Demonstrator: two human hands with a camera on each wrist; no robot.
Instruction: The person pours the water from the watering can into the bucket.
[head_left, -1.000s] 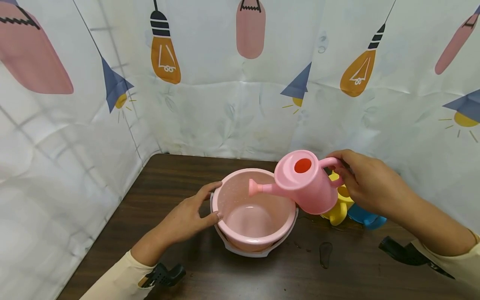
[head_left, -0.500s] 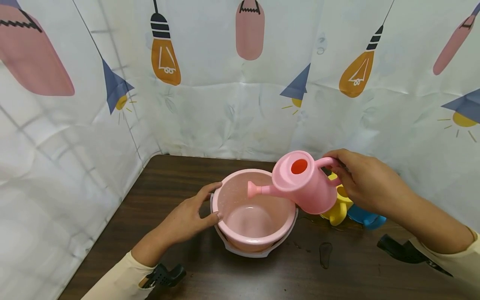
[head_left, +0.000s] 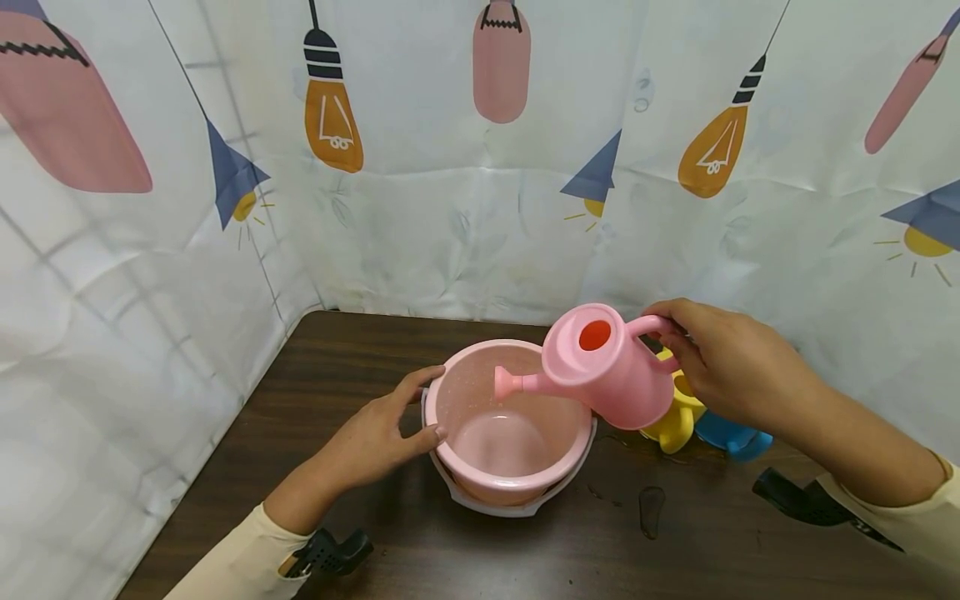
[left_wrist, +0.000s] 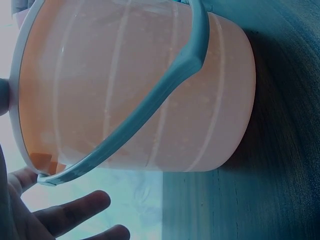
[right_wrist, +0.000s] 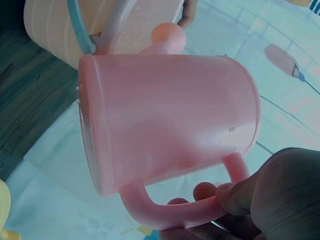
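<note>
In the head view a pale pink bucket [head_left: 506, 483] stands upright on the dark table, droplets on its inner wall. My left hand [head_left: 371, 437] rests on its left rim with thumb and forefinger apart; in the left wrist view other fingers [left_wrist: 75, 212] stretch free beside the bucket's handle [left_wrist: 135, 122]. My right hand [head_left: 723, 358] grips the handle of a pink toy watering can [head_left: 618, 375], fingers and thumb around it. The can tilts left, its spout [head_left: 510, 383] over the bucket's opening, small drops just below the spout's end.
A yellow toy watering can [head_left: 678, 417] and a blue plastic item [head_left: 735, 435] stand behind the right hand, partly hidden. A small puddle [head_left: 651, 510] lies on the table [head_left: 600, 558] right of the bucket. A printed white curtain [head_left: 420, 233] hangs behind and to the left.
My right hand has shifted slightly left and tipped the pink watering can a little more toward the bucket. The left hand and the bucket stay in place.
</note>
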